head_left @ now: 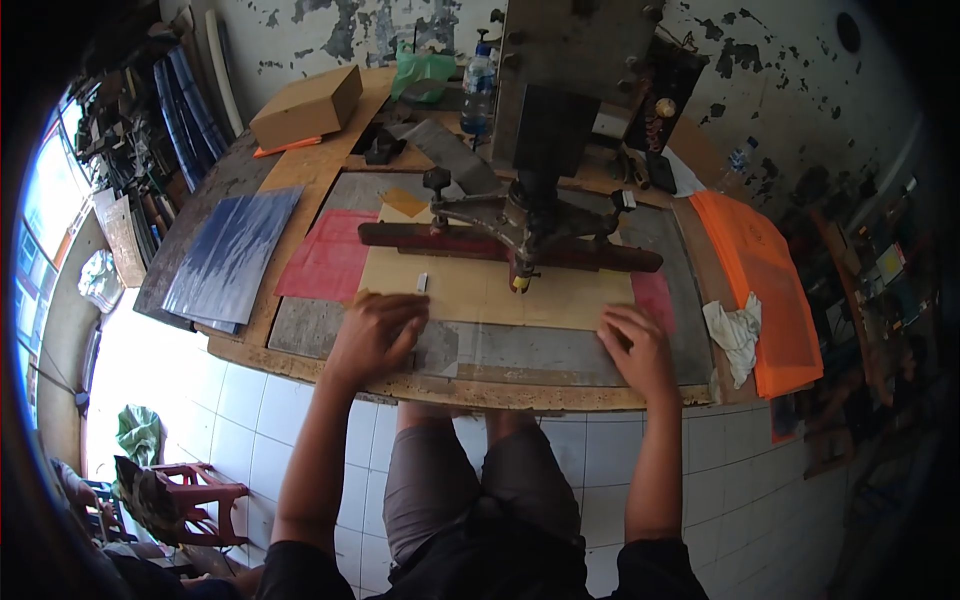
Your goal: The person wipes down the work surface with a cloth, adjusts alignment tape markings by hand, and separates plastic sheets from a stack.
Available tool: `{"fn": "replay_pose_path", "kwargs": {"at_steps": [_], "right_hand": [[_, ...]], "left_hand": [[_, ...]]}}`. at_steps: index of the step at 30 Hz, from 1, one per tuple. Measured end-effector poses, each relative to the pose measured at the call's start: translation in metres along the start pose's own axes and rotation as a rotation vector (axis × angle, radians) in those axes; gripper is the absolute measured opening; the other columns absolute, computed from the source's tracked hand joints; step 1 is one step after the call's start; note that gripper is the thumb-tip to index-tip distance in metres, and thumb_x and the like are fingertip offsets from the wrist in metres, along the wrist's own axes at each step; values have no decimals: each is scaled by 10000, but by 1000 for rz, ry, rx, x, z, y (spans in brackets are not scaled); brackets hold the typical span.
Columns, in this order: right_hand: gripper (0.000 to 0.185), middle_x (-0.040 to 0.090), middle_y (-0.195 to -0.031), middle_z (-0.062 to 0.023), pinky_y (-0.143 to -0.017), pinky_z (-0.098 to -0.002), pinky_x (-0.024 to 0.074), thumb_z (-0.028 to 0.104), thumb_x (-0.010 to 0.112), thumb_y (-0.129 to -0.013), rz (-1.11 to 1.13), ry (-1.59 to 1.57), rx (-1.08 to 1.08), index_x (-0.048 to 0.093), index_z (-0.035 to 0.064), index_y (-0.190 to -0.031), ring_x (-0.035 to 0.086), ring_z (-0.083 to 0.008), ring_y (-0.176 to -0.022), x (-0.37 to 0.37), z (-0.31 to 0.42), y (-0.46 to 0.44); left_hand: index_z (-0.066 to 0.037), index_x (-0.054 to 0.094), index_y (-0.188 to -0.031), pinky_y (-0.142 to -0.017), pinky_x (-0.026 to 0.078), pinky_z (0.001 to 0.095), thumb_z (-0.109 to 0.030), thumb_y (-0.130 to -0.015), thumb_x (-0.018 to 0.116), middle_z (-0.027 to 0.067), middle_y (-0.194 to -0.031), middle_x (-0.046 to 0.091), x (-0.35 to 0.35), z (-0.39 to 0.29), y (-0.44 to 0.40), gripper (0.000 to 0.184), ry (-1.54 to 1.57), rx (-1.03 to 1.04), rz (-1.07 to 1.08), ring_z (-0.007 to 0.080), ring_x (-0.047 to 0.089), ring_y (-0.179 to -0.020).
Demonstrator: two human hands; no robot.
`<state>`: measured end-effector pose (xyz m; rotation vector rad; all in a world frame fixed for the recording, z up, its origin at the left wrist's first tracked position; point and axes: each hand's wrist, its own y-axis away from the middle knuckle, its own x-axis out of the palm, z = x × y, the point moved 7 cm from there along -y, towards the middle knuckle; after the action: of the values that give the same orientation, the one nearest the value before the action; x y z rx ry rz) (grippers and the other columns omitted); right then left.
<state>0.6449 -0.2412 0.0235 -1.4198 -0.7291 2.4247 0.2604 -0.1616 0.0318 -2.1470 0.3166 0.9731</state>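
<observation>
A pale yellow sheet [480,308] lies under the long bar [590,252] of a press, on top of a red sheet [322,258]. At its front left corner is my left hand [378,335], fingers bent, thumb apart from them. Close to those fingers, a small whitish strip [422,282] rests on the yellow sheet. My right hand [638,345] is at the front right corner, its fingers stretched over the edge and the thumb lower down. Neither hand visibly grips anything. The press head [535,210] stands above the sheet, and the bar hides part of it.
Blue clear sheets [235,255] lie at the left, with a cardboard box [308,108] behind them. On the right are an orange stack [760,290] and a white cloth [735,335]. A water bottle [478,90] and green bag [422,75] stand at the back.
</observation>
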Motion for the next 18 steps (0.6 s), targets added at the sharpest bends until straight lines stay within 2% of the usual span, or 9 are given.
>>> {"fn": "replay_pose_path", "kwargs": {"at_steps": [3,7,10,18], "right_hand": [[169,778,-1205,-79,-1104,-470,475,137,812,-957,-55,81,-28,803,33,-1090,696,-303,-1224,-15,9,29],[119,779,-1156,-75,-1052,-444,488,88,776,-977,-186,72,51,794,34,-1081,709,-283,-1177,-27,1,53],[85,780,-1113,-78,-1023,-431,499,64,772,-975,-218,12,82,782,24,-1049,718,-281,-1113,-27,0,51],[53,772,-992,-97,-872,-419,549,34,751,-987,-317,-4,108,757,-15,-969,722,-299,-937,-31,-2,58]], "left_hand": [[-30,820,-1113,-1088,502,478,-205,-1022,586,151,-1207,807,-18,-2,26,306,-44,-23,-100,358,735,-1159],[-22,809,-1120,-1085,481,468,-225,-1055,513,154,-1181,806,-34,19,56,365,1,-206,-260,370,717,-1176],[-15,804,-1116,-1056,481,460,-234,-1067,483,157,-1159,806,-35,24,59,391,59,-282,-335,363,718,-1130],[-18,794,-1060,-1030,485,452,-213,-1070,488,147,-1114,807,-33,15,57,363,-6,-276,-334,364,720,-1067]]}}
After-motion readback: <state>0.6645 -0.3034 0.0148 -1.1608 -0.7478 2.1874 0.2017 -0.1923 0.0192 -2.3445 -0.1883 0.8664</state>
